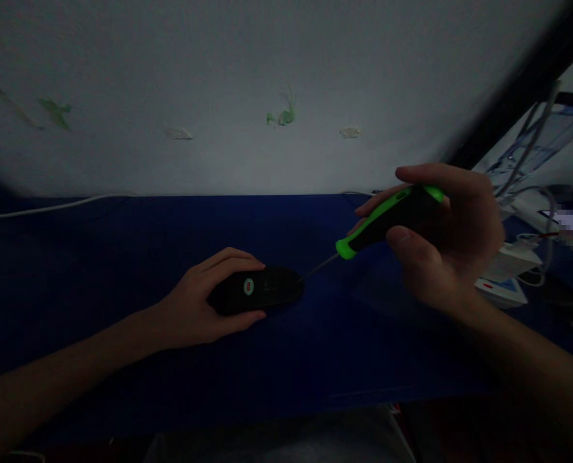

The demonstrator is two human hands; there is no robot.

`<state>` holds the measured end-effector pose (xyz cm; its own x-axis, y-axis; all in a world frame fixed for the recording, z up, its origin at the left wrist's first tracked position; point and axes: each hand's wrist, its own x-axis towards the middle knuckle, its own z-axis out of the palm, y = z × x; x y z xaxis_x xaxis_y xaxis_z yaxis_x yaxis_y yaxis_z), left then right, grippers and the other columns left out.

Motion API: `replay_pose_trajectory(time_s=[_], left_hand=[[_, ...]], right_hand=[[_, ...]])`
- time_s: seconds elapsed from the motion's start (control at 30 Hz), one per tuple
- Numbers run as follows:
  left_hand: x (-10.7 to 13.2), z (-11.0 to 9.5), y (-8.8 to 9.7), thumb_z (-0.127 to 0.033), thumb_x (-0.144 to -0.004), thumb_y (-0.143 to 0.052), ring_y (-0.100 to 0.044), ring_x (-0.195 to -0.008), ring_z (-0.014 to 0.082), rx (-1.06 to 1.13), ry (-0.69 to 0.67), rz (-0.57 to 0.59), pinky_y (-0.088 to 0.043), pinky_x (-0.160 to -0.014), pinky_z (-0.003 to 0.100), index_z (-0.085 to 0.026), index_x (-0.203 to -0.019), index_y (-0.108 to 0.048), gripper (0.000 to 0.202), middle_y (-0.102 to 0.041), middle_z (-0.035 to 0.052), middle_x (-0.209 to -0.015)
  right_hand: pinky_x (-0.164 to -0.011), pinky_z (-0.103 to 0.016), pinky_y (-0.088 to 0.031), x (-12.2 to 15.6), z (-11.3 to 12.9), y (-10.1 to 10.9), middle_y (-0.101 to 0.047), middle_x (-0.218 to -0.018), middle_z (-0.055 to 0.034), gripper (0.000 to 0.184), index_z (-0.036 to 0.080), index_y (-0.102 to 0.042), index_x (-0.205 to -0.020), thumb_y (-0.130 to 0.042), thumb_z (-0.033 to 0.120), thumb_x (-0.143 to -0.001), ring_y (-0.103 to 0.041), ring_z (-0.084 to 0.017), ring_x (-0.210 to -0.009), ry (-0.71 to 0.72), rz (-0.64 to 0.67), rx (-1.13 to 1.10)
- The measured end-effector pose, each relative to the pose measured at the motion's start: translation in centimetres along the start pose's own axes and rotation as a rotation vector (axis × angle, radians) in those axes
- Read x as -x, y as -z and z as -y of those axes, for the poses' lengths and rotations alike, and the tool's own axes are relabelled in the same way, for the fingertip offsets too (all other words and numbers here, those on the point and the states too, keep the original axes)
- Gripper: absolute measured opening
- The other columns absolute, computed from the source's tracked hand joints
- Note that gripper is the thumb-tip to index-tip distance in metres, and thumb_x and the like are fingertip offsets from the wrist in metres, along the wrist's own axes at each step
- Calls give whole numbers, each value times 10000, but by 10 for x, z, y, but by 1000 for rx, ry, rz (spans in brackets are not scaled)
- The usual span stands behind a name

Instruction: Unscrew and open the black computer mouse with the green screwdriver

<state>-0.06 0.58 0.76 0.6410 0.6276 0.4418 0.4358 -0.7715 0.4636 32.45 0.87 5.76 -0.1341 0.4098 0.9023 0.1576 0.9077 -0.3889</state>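
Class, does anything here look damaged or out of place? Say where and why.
Behind the blue tabletop, the pale grey wall looks marred: ragged green patches and rough whitish marks interrupt its plain surface, perhaps leftover residue. The green-and-black screwdriver in the right hand shows no evident damage.

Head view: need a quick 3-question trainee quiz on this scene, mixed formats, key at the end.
1. Multiple choice: which colours show on the handle of the screwdriver in the right hand?
a) red and white
b) green and black
c) yellow and blue

2. True or false: the left hand holds the black device and leaves its round label uncovered.

3. Fill in the blank: the screwdriver's thin shaft runs to the end of the black device farther from the ____ hand.

Key: 1. b; 2. true; 3. left
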Motion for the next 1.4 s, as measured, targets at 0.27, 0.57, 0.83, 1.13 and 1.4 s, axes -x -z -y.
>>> replay_pose_trajectory(time_s=[0.27,0.57,0.83,1.13,1.4], left_hand=[[0,-1,1,-351,-912,-850,-739,-1127,248,-11,-6,-6,-639,-989,384,-268,-1348,-624,498,-705,79,-1283],[0,1,2,-384,-904,-876,-745,-1154,261,-22,-15,0,-641,-1023,403,-259,-1381,-634,549,-709,96,-1315],[0,1,2,-408,-919,-863,-746,-1147,257,-49,-27,-10,-644,-1032,409,-251,-1383,-630,543,-709,101,-1309],[2,3,3,-417,-907,-877,-746,-1165,263,-63,-4,4,-640,-1040,399,-263,-1396,-632,568,-709,91,-1333],[3,3,2,-423,-919,-863,-745,-1171,270,-71,-4,10,-642,-1052,421,-266,-1403,-624,562,-708,100,-1333]], right_hand=[[-694,-345,-676,2,7,5,-708,-1090,-56,411,315,-707,-1395,-697,441,-1004,-748,-208,-921,13,7,163],[-734,-463,-704,2,18,-6,-760,-1157,-32,341,405,-770,-1291,-665,309,-981,-759,-263,-908,-10,-88,70],[-895,-504,-683,2,36,-5,-781,-1187,23,387,437,-754,-1330,-667,301,-978,-749,-271,-991,-82,-91,204],[-908,-481,-674,3,32,-4,-773,-1185,40,447,438,-727,-1361,-707,268,-947,-739,-253,-1034,27,-119,292],[-804,-447,-676,2,26,-7,-785,-1051,4,402,399,-765,-1314,-774,320,-920,-743,-245,-991,155,-192,361]])
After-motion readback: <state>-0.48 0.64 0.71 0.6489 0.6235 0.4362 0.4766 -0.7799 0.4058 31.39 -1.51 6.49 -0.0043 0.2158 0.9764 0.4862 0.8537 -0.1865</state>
